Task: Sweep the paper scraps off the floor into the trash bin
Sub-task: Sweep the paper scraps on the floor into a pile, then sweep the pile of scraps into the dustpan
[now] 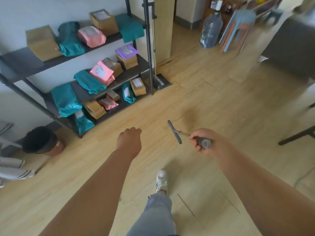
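A white sneaker (162, 180) steps forward on the wood floor (213, 106). The right hand (204, 142) has its grip closed round the grey end of a broom handle (203, 142), seen end-on, so the broom head (174, 132) trails low ahead, ready to push. The left hand (130, 142) swings as a loose fist, holding nothing. Plenty of bare floor here; I can't spot any scraps. The trash bin (42, 141) sits far left by the shelving unit (85, 79), 1 dustpan (161, 80) parked at its post.
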Tool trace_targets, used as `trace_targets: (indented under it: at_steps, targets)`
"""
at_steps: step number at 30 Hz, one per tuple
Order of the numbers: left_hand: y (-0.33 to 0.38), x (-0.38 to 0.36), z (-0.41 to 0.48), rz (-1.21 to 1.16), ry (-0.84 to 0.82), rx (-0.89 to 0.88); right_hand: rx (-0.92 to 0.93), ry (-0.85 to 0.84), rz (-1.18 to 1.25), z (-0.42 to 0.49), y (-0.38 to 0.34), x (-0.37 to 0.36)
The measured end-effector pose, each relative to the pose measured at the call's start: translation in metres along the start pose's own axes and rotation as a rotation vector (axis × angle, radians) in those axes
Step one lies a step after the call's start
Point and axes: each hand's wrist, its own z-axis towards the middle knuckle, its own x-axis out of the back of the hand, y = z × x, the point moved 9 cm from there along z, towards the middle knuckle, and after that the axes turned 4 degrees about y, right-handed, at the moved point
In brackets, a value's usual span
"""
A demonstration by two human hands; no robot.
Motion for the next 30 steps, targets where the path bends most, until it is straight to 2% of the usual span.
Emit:
trace_targets:
  at_steps: [4,9,15,23,30]
  targets:
    - [0.029,0.006,0.083,-0.028,0.000,-0.029,0.000,0.040,0.030,0.043,-0.066,0.025]
    - [0.063,0.026,0.188,-0.039,-0.046,-0.047,-0.075,-0.014,0.224,0.090,-0.151,0.042]
    - [0.111,0.064,0.293,-0.009,-0.011,-0.119,-0.139,-0.023,0.441,0.129,-0.230,0.072]
    - [0.173,0.095,0.451,0.000,0.021,-0.118,-0.094,0.006,0.329,0.218,-0.378,0.122]
    - [0.208,0.135,0.571,-0.032,0.065,-0.008,-0.150,-0.135,0.214,0.291,-0.526,0.136]
